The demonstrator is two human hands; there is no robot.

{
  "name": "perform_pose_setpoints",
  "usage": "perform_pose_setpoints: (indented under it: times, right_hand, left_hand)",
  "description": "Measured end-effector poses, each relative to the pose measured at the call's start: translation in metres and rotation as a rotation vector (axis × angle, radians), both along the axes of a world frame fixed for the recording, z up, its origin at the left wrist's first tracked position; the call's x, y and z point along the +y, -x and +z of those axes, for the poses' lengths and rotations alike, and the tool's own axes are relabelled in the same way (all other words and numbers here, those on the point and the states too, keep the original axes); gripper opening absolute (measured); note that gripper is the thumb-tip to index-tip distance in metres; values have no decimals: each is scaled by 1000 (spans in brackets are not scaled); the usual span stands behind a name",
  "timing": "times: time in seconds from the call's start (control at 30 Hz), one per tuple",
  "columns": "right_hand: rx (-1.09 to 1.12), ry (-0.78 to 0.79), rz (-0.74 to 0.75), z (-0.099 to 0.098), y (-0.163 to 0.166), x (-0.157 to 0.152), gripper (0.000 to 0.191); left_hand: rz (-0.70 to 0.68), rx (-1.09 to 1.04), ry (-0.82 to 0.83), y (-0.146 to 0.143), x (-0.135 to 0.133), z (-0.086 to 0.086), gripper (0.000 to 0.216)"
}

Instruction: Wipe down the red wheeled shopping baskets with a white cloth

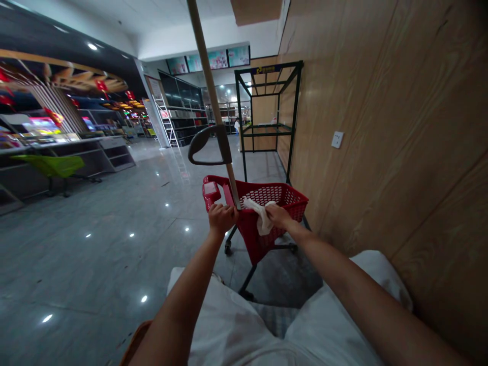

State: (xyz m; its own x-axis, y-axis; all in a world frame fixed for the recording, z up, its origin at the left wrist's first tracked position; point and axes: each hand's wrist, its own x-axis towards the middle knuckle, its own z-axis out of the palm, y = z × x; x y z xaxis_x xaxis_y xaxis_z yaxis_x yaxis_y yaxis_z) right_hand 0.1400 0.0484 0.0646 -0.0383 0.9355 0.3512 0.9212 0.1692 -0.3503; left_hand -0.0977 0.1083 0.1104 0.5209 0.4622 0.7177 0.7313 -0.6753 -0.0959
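A red plastic shopping cart [254, 239] on a dark wheeled frame stands in front of my knees. My left hand [223, 218] is closed on the cart's near rim, beside its handle end. A crumpled white cloth [263, 219] is gripped in my right hand [278, 215], lying against the same rim; whether it is cloth or tissue is hard to tell. Just beyond my left fingers rises a long pole [208, 66] with a grey loop handle [209, 146] on it. Its lower end meets the cart's rim by my left hand.
A wooden panel wall [366, 101] with a socket [337, 140] runs close along my right. Behind the cart stands a dark metal rack [240, 112]. To the left are a green cart [57, 165], a counter [114, 152] and shiny tiled floor [95, 264]. A ladder [168, 122] leans farther back.
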Motion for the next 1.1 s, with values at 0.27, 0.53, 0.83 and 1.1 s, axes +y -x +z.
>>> perform_pose_setpoints:
  times: [0.27, 0.53, 0.83, 1.1]
  right_hand:
    - [205, -236, 181, 11, 46, 22, 41]
    - [299, -107, -207, 35, 42, 34, 25]
    - [249, 258, 454, 50, -8, 19, 48]
    - [-28, -36, 346, 35, 24, 13, 29]
  left_hand:
    - [5, -48, 30, -12, -6, -2, 36]
    - [1, -21, 7, -19, -12, 1, 34]
    - [-41, -40, 17, -18, -16, 2, 31]
    - [-68, -31, 59, -14, -13, 1, 33]
